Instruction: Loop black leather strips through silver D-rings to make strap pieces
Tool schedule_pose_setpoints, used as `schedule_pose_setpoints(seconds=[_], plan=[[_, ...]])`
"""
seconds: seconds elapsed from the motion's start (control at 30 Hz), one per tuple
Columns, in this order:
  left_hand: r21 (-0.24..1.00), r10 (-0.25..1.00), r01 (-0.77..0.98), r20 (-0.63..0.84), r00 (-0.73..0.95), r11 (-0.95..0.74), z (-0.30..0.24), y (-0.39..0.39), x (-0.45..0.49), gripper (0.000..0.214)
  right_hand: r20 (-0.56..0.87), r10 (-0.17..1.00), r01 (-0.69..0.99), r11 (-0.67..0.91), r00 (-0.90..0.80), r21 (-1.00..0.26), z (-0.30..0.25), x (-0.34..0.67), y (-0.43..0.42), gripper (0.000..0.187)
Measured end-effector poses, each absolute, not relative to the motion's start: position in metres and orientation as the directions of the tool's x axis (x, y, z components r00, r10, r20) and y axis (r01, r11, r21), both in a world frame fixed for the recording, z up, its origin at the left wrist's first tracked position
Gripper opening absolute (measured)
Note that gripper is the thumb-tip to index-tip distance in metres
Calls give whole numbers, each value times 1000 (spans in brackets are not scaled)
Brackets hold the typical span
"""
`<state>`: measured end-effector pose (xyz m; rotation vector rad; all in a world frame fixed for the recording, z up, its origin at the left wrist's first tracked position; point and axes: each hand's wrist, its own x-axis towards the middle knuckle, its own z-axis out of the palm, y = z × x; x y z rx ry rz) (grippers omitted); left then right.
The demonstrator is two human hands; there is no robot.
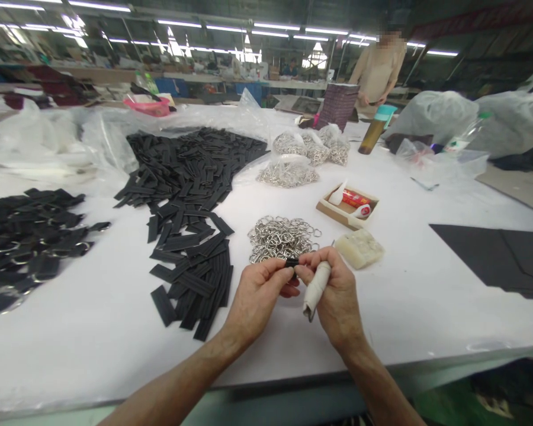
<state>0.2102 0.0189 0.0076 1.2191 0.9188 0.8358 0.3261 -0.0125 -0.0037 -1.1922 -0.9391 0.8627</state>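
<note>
Both hands meet near the table's front, just before a pile of metal rings (281,236). Between thumb and fingers, my left hand (260,291) pinches a small black strip (292,262). My right hand (340,299) is closed at the strip's other end, and a tool with a pale wrapped handle (317,289) is held in its grip. The tool's working end is mostly hidden by the fingers. Loose black strips (195,278) lie left of my hands, running back into a large heap (190,165). At the far left are black strips fitted with rings (26,248).
Right of the rings sit a waxy pale block (359,247) and a small box (347,207) with a red tube. Bagged rings (288,171), a bottle with a turquoise lid (376,130) and plastic bags stand behind. Black sheets (497,254) lie right. A person (377,68) stands across the table.
</note>
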Motion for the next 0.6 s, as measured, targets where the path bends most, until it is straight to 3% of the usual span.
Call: schedule_pose_setpoints(seconds=[0.13, 0.27, 0.33, 0.47, 0.6], plan=[[985, 914, 172, -90, 395, 23, 11, 21, 207, 21, 139, 908, 13, 146, 396, -989, -5, 327, -12, 14], [911, 933, 360, 65, 355, -200, 14, 26, 204, 15, 139, 920, 97, 110, 367, -989, -6, 334, -15, 13], [947, 928, 298, -2, 372, -117, 13, 27, 204, 15, 131, 928, 108, 100, 349, -989, -5, 337, -16, 14], [963, 808, 91, -261, 528, 253, 10, 29, 206, 26, 123, 932, 100, 94, 342, -991, -2, 336, -17, 16], [949, 837, -33, -258, 483, 312, 11, 28, 210, 17, 100, 928, 64, 83, 359, -995, -3, 332, -16, 14]])
